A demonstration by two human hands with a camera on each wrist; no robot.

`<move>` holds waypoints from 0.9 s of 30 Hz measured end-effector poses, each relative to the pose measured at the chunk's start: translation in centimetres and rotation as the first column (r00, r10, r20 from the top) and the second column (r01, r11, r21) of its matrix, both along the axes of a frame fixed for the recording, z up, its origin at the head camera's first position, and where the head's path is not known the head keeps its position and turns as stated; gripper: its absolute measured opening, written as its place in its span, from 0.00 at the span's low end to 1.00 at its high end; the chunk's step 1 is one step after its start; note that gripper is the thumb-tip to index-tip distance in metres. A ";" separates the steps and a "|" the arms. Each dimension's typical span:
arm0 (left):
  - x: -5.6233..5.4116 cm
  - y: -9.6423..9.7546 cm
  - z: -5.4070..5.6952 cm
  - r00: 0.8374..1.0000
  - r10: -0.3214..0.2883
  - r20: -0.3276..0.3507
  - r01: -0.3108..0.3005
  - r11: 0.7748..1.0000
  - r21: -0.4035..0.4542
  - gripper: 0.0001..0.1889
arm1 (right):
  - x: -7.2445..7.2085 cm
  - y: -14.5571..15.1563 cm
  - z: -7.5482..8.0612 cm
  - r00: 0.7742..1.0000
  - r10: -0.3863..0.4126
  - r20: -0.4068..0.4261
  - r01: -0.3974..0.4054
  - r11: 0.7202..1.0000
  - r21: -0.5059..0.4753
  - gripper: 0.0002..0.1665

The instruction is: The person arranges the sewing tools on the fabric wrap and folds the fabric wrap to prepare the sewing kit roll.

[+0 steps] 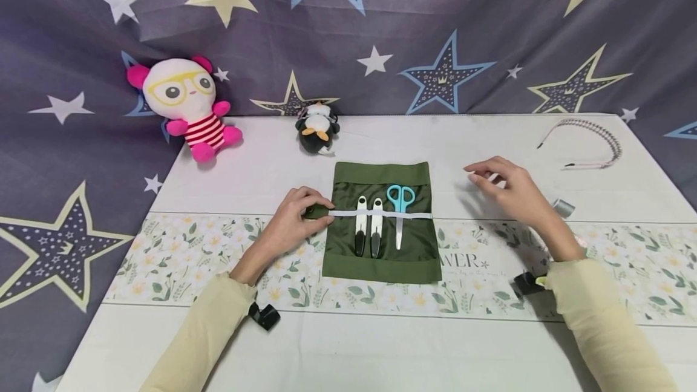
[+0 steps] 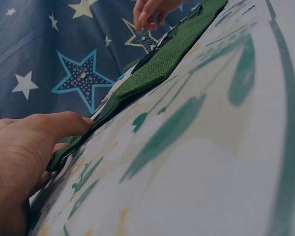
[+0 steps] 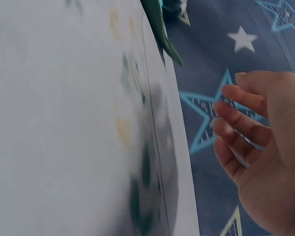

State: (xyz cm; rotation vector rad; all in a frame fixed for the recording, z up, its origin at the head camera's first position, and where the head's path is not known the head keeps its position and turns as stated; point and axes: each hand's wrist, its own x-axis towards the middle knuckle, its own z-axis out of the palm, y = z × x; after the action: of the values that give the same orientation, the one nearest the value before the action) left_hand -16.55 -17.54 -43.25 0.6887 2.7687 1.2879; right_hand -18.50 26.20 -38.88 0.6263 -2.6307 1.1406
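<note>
A dark green fabric tool roll (image 1: 381, 268) lies unfolded on the table, with a white elastic band (image 1: 419, 215) across its middle. Tucked under the band are two white-and-black utility knives (image 1: 361, 222) and turquoise-handled scissors (image 1: 400, 198), handles toward the far side. My left hand (image 1: 296, 213) pinches the green tab at the roll's left edge; the left wrist view shows the thumb and fingers (image 2: 71, 124) on either side of the cloth. To the right of the roll, my right hand (image 1: 506, 189) hovers above the table, fingers loosely bent and holding nothing.
A panda plush (image 1: 185, 101) sits back left, beside a small penguin plush (image 1: 317, 129). A headband (image 1: 612, 138) lies at the back right. Just beyond my right wrist is a small grey cylinder (image 1: 563, 207). A star-patterned curtain (image 1: 359, 35) hangs behind the table.
</note>
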 end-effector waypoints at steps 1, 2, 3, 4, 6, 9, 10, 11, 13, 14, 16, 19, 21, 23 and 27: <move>0.0 0.0 0.0 1.000 0.000 0.000 0.000 1.000 0.001 0.11 | 0.2 0.6 0.1 1.000 -0.016 0.001 0.016 1.000 0.003 0.13; 0.0 0.1 0.0 1.000 0.000 0.000 0.000 1.000 0.000 0.11 | 0.4 1.1 0.1 0.999 -0.034 0.004 0.034 0.999 0.010 0.13; 0.0 0.1 0.0 1.000 0.001 0.000 -0.001 1.000 0.000 0.11 | 0.6 1.7 0.2 0.998 -0.055 0.010 0.055 0.998 0.015 0.13; 0.0 0.1 0.0 1.000 0.001 0.000 -0.001 1.000 0.001 0.11 | 0.8 2.2 0.2 0.997 -0.077 0.018 0.077 0.997 0.019 0.14; -0.1 0.1 -0.1 1.000 0.000 0.002 0.000 1.000 -0.001 0.11 | 1.3 3.3 0.4 0.992 -0.121 0.040 0.120 0.992 0.025 0.15; -0.1 0.1 0.0 1.000 0.003 0.004 -0.003 1.000 0.000 0.11 | 2.0 4.7 0.4 0.982 -0.179 0.062 0.178 0.984 0.021 0.16; -0.1 0.1 0.0 1.000 0.004 0.003 -0.004 1.000 -0.001 0.11 | 2.1 5.1 0.4 0.979 -0.193 0.064 0.192 0.981 0.020 0.16; -0.1 0.1 0.0 1.000 0.004 0.003 -0.004 1.000 0.000 0.11 | 2.2 5.5 0.4 0.977 -0.205 0.062 0.204 0.979 0.018 0.16; 0.0 0.1 0.0 1.000 0.005 0.001 -0.005 1.000 0.002 0.11 | 2.4 6.2 0.4 0.972 -0.227 0.061 0.226 0.974 0.021 0.16; 0.0 0.1 0.0 1.000 0.005 0.001 -0.005 1.000 0.003 0.11 | 2.5 6.6 0.3 0.970 -0.235 0.061 0.234 0.972 0.023 0.16; 0.0 0.0 0.0 1.000 0.004 0.000 -0.004 1.000 0.002 0.11 | 2.7 7.3 0.2 0.966 -0.253 0.060 0.251 0.967 0.030 0.16; 0.0 0.0 -0.1 1.000 0.003 0.005 -0.003 1.000 0.001 0.11 | 3.2 8.4 0.1 0.960 -0.272 0.061 0.269 0.962 0.043 0.16; 0.0 0.0 -0.1 1.000 0.004 0.007 -0.004 1.000 -0.003 0.11 | 3.6 9.1 0.0 0.956 -0.285 0.066 0.282 0.958 0.050 0.17; 0.0 0.0 -0.1 1.000 0.005 0.007 -0.005 1.000 -0.003 0.11 | 4.1 9.8 0.0 0.949 -0.304 0.080 0.300 0.952 0.057 0.18; 0.0 0.0 0.0 1.000 0.005 0.005 -0.005 1.000 -0.001 0.11 | 5.3 10.7 -0.1 0.928 -0.359 0.099 0.352 0.933 0.074 0.21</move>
State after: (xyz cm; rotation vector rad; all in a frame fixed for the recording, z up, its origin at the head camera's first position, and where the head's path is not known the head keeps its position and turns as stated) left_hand -16.59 -17.53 -43.23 0.6783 2.7685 1.2873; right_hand -13.21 36.88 -38.96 0.0827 -2.7238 1.0193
